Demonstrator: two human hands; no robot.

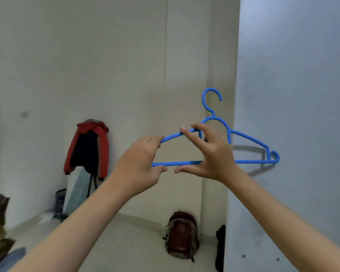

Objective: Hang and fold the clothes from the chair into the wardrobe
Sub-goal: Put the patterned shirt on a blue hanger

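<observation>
I've got the hanger (249,137) up at chest height, hook up, bar roughly level, in front of the grey panel (294,114) on the right; its shadow falls on that panel. My left hand (139,163) grips the hanger's left end, fingers curled over the upper arm, thumb under the bottom bar. My right hand (210,152) is near the middle: fingertips on the upper arm by the neck, thumb spread below the bar, loose hold. Behind: red-and-dark jacket (86,148) hanging by the wall, backpack (182,235) on the floor in the corner.
</observation>
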